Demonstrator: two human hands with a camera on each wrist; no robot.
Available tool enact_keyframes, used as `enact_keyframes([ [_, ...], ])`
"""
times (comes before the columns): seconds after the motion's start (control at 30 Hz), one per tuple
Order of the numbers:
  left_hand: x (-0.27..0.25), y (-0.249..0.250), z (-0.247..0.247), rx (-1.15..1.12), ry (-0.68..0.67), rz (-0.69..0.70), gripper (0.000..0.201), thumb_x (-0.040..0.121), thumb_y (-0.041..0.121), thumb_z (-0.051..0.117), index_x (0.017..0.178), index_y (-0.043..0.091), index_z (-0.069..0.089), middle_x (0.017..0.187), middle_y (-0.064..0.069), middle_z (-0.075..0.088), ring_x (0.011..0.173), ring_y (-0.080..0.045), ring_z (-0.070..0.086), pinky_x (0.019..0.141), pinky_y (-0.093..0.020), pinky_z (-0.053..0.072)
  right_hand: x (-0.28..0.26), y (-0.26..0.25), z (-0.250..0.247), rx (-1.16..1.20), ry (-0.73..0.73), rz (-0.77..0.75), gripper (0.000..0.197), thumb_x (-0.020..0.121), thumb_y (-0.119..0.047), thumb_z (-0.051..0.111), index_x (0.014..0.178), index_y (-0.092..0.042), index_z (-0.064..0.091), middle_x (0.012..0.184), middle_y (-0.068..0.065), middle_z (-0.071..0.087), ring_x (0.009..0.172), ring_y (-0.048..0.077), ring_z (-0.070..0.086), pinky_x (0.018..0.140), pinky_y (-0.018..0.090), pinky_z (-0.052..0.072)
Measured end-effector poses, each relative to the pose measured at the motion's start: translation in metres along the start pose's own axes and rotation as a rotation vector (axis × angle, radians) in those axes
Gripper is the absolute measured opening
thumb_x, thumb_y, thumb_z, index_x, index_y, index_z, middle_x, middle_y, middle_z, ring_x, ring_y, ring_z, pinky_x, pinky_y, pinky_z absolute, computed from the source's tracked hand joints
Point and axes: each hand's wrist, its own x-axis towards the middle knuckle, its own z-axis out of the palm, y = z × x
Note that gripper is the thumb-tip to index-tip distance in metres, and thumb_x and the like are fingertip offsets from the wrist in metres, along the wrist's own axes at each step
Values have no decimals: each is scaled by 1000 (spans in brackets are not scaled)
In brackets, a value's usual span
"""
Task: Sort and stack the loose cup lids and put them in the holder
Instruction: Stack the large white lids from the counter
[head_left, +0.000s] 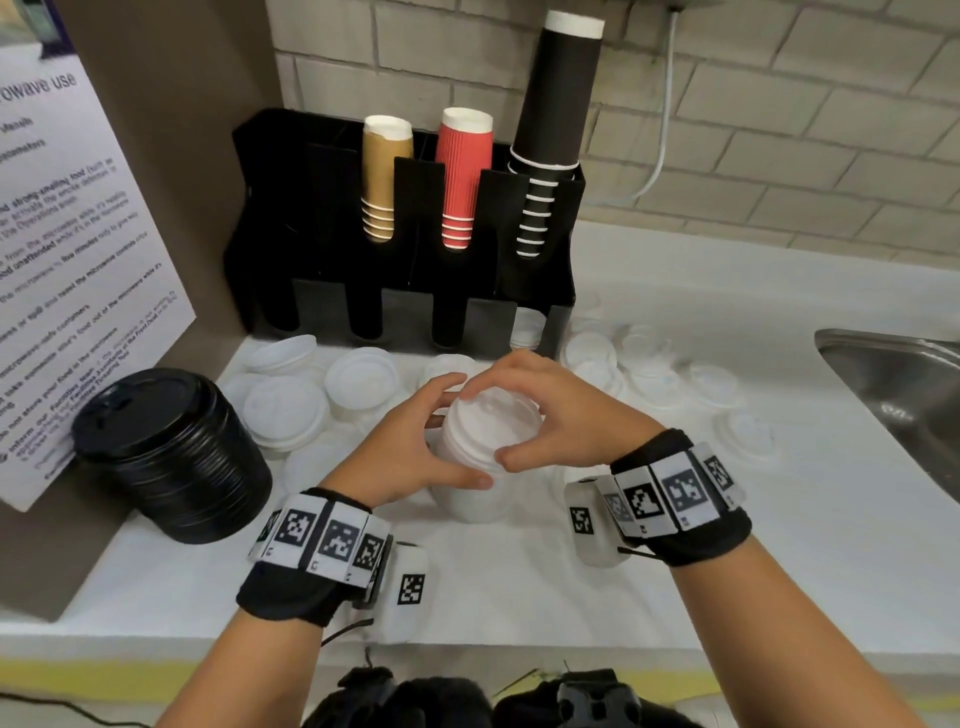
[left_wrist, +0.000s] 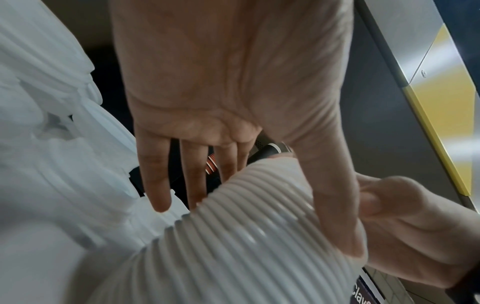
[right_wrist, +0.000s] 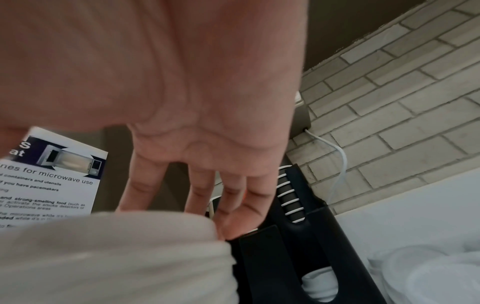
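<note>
- Hands are cupping a tall stack of white lids from both sides on the counter: the left hand is curling round its near-left side with the thumb along the rim, and the right hand is gripping its top right edge, thumb at the front.
- Risk, as I judge it: the stack is standing tall and narrow, so squeezing unevenly or lifting from the top alone could be making it lean, split partway down, or spill lids back onto the counter.
- A mismatched lid could be keeping the stack from nesting, and it might then jam in a slot.
- Loose white lids are lying scattered between the stack and the black holder, so sliding the stack forward may be knocking into them.
- The holder is carrying gold cups, red cups and black cups in its upper slots; a few white lids are sitting in its lower right slot.
- A stack of black lids is standing at the left, well apart.
</note>
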Motion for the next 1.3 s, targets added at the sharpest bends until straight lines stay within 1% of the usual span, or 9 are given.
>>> enact_keyframes([
  [0.27,0,6,3,-32,-1,71,89,60,20,93,131,46,47,121,28,57,110,7,55,82,-11,48,-3,7,1,62,28,17,58,69,-27,82,119,-36,53,120,-8,46,109,3,44,78,2,34],
  [0.37,0,7,2,-14,2,45,87,61,22,91,131,47,47,121,29,55,115,3,53,90,-18,47,-6,31,-20,156,184,74,41,76,-31,78,111,-33,58,110,-18,53,97,-4,50,79,8,39],
  [0.47,-1,8,2,-2,-2,21,85,62,21,91,131,46,47,125,26,52,120,-2,50,98,-28,46,-7,85,-56,43,295,482,27,86,-32,68,110,-21,61,108,-3,58,94,13,55,78,23,40],
  [0.53,-1,10,2,-1,-4,15,85,62,20,91,129,46,47,126,24,52,121,-5,49,100,-31,47,-11,124,-71,-169,151,773,34,89,-35,63,119,-19,58,123,11,55,108,28,55,88,30,42],
  [0.63,-2,12,1,9,0,4,85,62,21,91,130,46,47,127,23,53,121,-4,49,101,-35,47,-17,157,-72,-370,5,957,42,88,-43,61,127,-29,52,137,15,42,123,37,45,103,41,39],
  [0.77,-3,13,0,25,2,-6,85,61,21,91,130,46,48,128,19,53,121,-6,49,103,-39,46,-21,167,-61,-458,-15,985,49,83,-48,65,125,-29,51,137,14,34,128,39,34,103,44,34],
  [0.9,-3,15,0,33,-2,-7,85,61,21,91,130,44,48,129,19,53,122,-6,48,103,-40,46,-21,164,-61,-468,-60,933,43,82,-52,66,111,-20,62,124,11,40,121,35,41,102,37,37],
  [1.07,-3,15,-1,31,-5,-13,86,62,20,91,133,41,47,130,16,53,123,-10,49,103,-42,46,-22,165,-57,-408,-65,876,34,84,-42,67,95,-14,53,107,8,55,90,20,46,77,25,37],
  [1.3,-3,12,1,13,-12,2,88,62,20,91,134,43,45,130,19,52,123,-7,48,103,-34,45,-33,146,-75,-273,58,936,43,85,-41,62,114,-26,35,111,7,39,91,30,51,75,36,41],
])
